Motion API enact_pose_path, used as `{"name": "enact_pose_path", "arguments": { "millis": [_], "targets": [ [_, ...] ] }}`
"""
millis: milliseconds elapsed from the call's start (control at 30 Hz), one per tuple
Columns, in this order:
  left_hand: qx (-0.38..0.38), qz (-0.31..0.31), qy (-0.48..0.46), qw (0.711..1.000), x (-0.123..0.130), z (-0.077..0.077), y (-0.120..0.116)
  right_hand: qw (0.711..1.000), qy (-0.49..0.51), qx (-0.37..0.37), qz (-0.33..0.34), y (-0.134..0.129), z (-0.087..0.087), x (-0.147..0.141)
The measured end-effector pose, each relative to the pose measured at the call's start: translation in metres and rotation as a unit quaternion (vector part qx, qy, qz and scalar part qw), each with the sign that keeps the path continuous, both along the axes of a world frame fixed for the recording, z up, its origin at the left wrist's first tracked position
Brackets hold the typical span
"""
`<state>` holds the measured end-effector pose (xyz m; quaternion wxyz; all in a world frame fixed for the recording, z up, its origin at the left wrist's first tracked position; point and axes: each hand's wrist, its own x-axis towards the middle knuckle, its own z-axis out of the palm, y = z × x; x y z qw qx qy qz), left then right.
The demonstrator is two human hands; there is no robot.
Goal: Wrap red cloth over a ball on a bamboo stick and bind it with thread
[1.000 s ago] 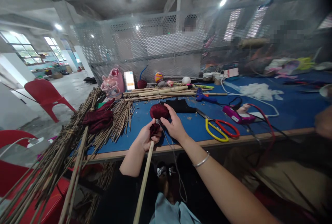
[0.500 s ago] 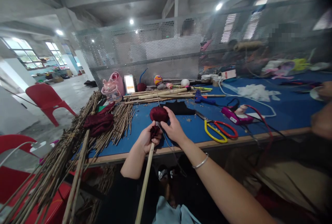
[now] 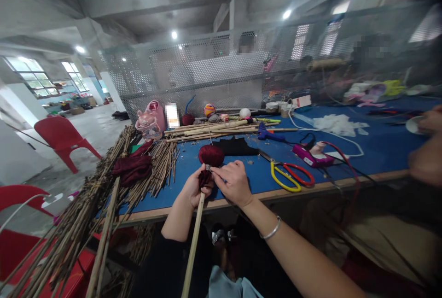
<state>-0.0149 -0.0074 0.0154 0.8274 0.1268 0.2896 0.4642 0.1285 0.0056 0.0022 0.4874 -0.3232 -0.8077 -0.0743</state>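
Down from the side of the maroon ball (image 3: 211,155), the right hand (image 3: 235,183) has slipped to its neck. Leftmost I see bundled dry stalks (image 3: 93,192); next, the left hand (image 3: 192,189) gripping the pale stick (image 3: 194,242) just below the ball, over the blue table (image 3: 188,156); then the right's curled fingers, their hold unclear; then scissors (image 3: 274,165).

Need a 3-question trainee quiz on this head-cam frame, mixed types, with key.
1. Which of these is in the left hand, below the dark red ball?
A) striped ball
B) pale stick
C) black cloth

2. True or false: the silver bracelet is on the person's right arm.

3. Fill in: the scissors have one yellow handle and one ___ handle.

Key: 1. B; 2. true; 3. red
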Motion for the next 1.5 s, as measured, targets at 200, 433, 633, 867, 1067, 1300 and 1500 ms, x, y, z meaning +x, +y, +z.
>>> {"name": "enact_pose_path", "arguments": {
  "millis": [200,433,633,867,1067,1300,1500],
  "targets": [
    [-0.002,-0.003,0.002,1.000,0.0009,0.0016,-0.0012,0.999,-0.018,-0.015,-0.030,-0.0009,-0.0034,-0.0004],
    [-0.001,-0.002,0.003,1.000,-0.0001,-0.0004,-0.0006,0.999,-0.023,-0.023,-0.034,0.0009,-0.0038,-0.0018],
    [-0.004,-0.001,0.005,1.000,-0.0004,0.0001,-0.0013,0.999,-0.022,-0.021,-0.036,0.0003,-0.0038,-0.0014],
    [-0.004,0.007,0.008,1.000,0.0012,0.0028,-0.0031,0.999,-0.026,-0.032,-0.029,0.0025,-0.0054,-0.0017],
    [-0.003,0.003,0.016,1.000,0.0007,0.0009,-0.0014,0.999,-0.015,-0.037,-0.024,0.0018,-0.0039,-0.0020],
    [0.003,-0.002,0.018,1.000,0.0013,0.0025,-0.0029,0.999,-0.012,-0.045,-0.019,0.0023,-0.0044,-0.0026],
    [0.014,-0.006,0.031,0.999,0.0011,0.0018,-0.0031,0.997,0.041,-0.033,-0.048,0.0017,-0.0042,-0.0018]
  ]
}}
